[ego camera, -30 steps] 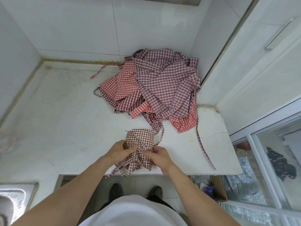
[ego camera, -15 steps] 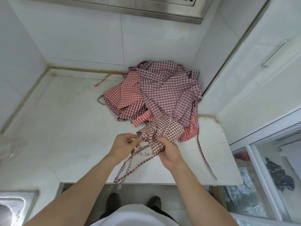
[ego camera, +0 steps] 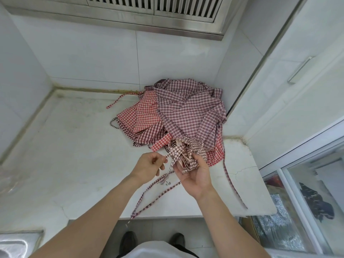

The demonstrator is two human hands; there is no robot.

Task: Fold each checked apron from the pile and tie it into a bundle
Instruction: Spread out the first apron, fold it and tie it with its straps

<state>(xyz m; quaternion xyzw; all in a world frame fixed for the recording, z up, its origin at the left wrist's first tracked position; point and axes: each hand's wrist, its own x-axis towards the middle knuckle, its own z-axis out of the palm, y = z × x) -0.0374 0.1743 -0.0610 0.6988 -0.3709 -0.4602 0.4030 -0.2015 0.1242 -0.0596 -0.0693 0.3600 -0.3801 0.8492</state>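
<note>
A person's right hand (ego camera: 193, 175) gripped a folded checked apron (ego camera: 183, 155) above the white counter (ego camera: 74, 155), while the left hand (ego camera: 149, 165) pinched its strap (ego camera: 149, 194). Just behind lay the apron pile (ego camera: 178, 114), beneath a metal vent hood (ego camera: 130, 13).

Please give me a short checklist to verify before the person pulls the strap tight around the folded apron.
1. Right hand grips the folded apron: ok.
2. Left hand pinches the strap: ok.
3. Strap already wrapped around the folded apron: ok, bands cross it.
4. Knot finished: cannot tell; loose strap ends hang past the counter edge.
5. Bundle separate from the pile: cannot tell, it is held right in front of the pile.
6. Free counter space to the left for setting it down: ok.
</note>
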